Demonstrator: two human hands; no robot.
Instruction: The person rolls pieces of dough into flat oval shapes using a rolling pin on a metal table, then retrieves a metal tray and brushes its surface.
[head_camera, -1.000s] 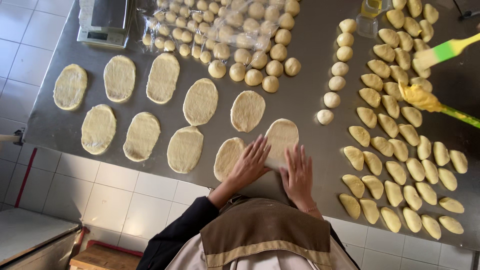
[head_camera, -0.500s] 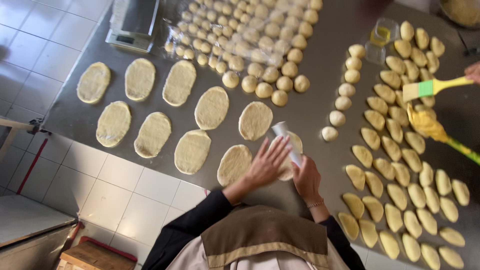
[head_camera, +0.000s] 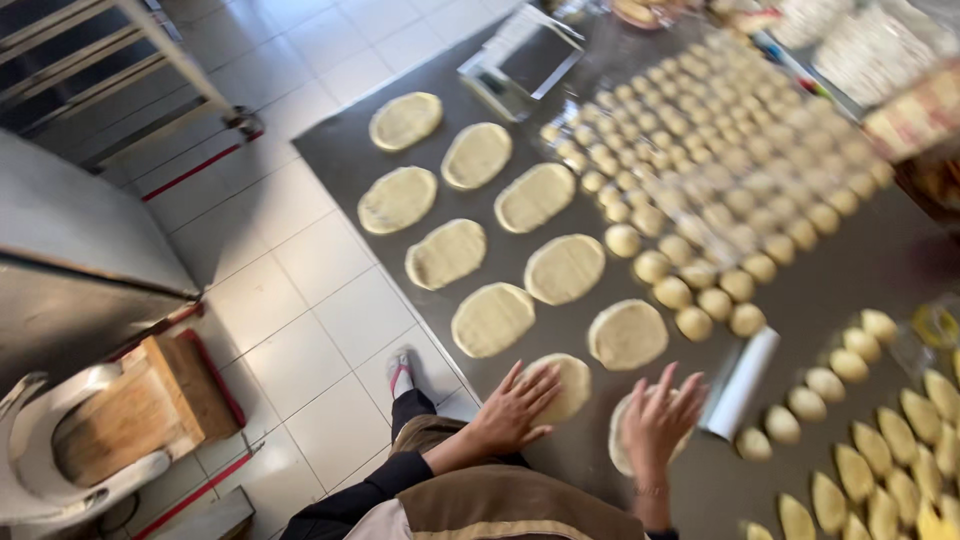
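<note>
Though blurred, right hand (head_camera: 657, 420) covers dough oval (head_camera: 624, 447), rolling pin (head_camera: 740, 383) beside.

Ten flat, pale oval dough pieces (head_camera: 565, 268), one white cylindrical rolling pin (head_camera: 740, 383), and two bare hands (head_camera: 517, 405).

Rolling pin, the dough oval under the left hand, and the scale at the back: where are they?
Rolling pin (head_camera: 741, 383): head view, middle of its pale barrel.
Dough oval (head_camera: 571, 385): head view, bare part beside the left hand (head_camera: 515, 410).
Scale (head_camera: 527, 57): head view, its flat top.
</note>
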